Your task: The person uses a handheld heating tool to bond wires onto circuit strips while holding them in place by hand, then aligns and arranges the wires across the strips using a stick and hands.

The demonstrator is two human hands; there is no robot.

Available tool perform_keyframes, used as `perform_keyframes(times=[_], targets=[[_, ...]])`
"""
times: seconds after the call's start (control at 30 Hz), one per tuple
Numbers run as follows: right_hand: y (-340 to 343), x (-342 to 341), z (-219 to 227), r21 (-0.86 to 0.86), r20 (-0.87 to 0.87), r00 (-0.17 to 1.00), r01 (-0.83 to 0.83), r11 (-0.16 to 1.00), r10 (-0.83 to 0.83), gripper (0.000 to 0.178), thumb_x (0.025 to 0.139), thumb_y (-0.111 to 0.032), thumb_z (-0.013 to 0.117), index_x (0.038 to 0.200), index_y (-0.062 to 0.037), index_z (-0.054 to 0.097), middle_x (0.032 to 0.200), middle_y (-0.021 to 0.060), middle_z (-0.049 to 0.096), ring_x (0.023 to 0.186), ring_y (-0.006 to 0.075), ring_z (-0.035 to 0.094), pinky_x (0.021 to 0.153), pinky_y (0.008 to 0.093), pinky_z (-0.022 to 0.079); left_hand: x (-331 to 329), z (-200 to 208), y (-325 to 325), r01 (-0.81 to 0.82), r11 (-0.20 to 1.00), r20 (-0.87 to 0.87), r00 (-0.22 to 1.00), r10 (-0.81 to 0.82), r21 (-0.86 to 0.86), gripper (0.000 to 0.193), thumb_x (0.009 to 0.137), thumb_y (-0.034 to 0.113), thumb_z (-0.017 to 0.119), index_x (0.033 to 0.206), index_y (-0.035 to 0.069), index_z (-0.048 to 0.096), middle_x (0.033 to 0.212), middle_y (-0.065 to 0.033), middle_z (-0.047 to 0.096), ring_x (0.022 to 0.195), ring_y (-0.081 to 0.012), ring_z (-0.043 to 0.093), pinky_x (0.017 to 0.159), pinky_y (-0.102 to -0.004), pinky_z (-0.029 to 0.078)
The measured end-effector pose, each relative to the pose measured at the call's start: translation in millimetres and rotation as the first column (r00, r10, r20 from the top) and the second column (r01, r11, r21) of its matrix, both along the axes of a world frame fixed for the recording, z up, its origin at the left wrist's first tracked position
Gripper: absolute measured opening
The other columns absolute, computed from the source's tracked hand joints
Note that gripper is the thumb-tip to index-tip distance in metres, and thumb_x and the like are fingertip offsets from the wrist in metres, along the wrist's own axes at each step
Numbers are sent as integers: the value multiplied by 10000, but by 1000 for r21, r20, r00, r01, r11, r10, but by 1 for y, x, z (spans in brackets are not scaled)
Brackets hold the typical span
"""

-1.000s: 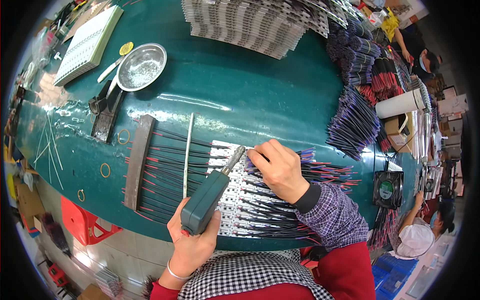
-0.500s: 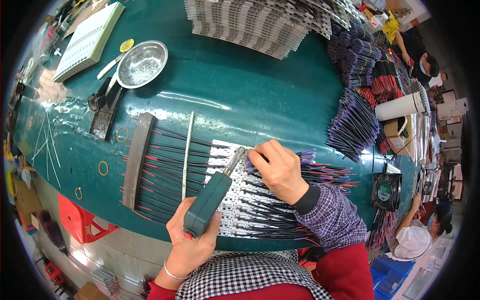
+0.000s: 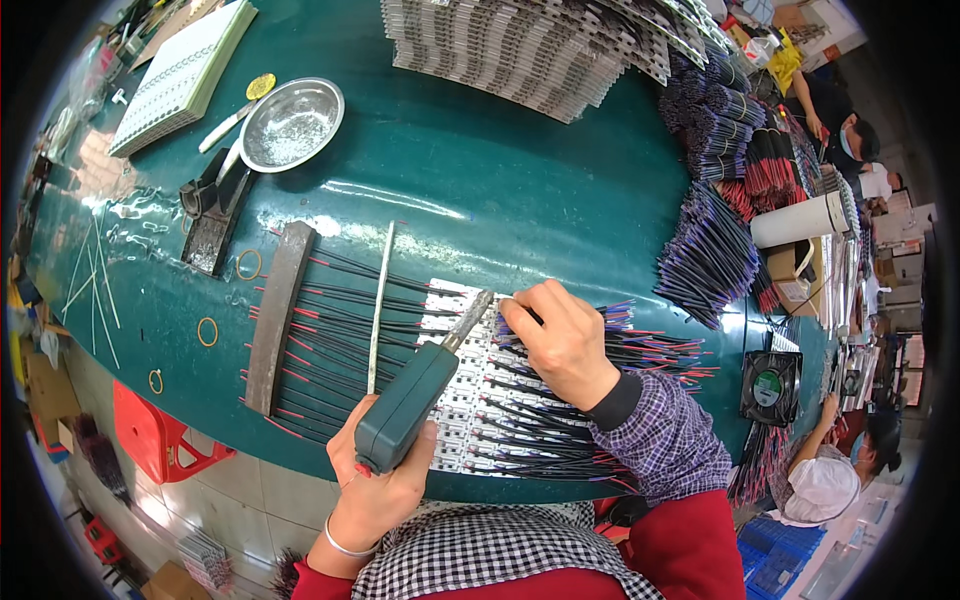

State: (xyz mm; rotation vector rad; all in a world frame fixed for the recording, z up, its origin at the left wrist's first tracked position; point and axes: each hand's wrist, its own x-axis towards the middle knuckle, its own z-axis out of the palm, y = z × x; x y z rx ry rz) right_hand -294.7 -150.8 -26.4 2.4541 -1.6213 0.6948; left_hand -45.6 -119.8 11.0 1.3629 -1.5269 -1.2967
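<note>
My left hand [image 3: 372, 480] is wrapped round the green body of a soldering gun [image 3: 405, 405]. The gun's metal tip [image 3: 480, 305] points at the upper part of a white circuit board panel [image 3: 450, 395]. Just right of that tip, my right hand [image 3: 560, 340] is closed in a pinch over the panel's edge. Thin black wires [image 3: 560, 430] with red and blue ends fan out to the right below it; which one the fingertips hold is hidden. More black wires [image 3: 340, 340] run left from the panel, under a dark metal bar [image 3: 280, 320] and a thin pale rod [image 3: 381, 310].
A metal bowl [image 3: 330, 125] and a black stand [image 3: 212, 240] sit at the upper left, near a white panel stack [image 3: 180, 85]. More panels [image 3: 490, 60] stand at the back. Wire bundles [image 3: 705, 250] and a fan [image 3: 770, 385] lie right; two people work beyond.
The soldering gun's tip has shifted very slightly relative to the panel, and the whole view has moved a little. My right hand keeps its pinch in nearly the same place.
</note>
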Motion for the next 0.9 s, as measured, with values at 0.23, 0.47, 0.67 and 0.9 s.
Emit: perform_keyframes(times=[0.23,0.47,0.67,0.9], targets=[[0,1,0,2,-3,1000,2,1000,-2,216,724,-70,667,939,-51,663,849,39,545,772,186,592,562,310,474,0,-4,-2,50,999,39,998,-50,5,90,813,-29,724,881,-24,665,781,-82,600,623,-168,569,577,-300,455],[0,1,0,-2,-9,1000,3,1000,-3,222,723,-71,667,944,-46,661,848,38,543,766,186,592,560,308,472,-3,-2,-1,20,1000,17,1000,-20,-6,99,811,-34,724,880,-21,655,790,-89,608,630,-167,568,587,-303,462],[0,1,0,-1,-9,1000,0,1000,0,229,724,-66,664,952,-50,662,846,37,538,764,185,590,557,308,471,2,2,-1,31,998,56,998,-28,-63,146,788,-56,724,931,-38,698,847,-116,659,677,-190,626,624,-290,498],[0,0,-1,5,38,999,9,1000,-10,242,708,-37,664,949,-58,668,849,34,558,775,192,599,556,314,474,6,3,2,3,1000,12,1000,-3,-10,209,781,-54,730,989,-50,713,903,-121,683,728,-197,654,664,-287,520]])
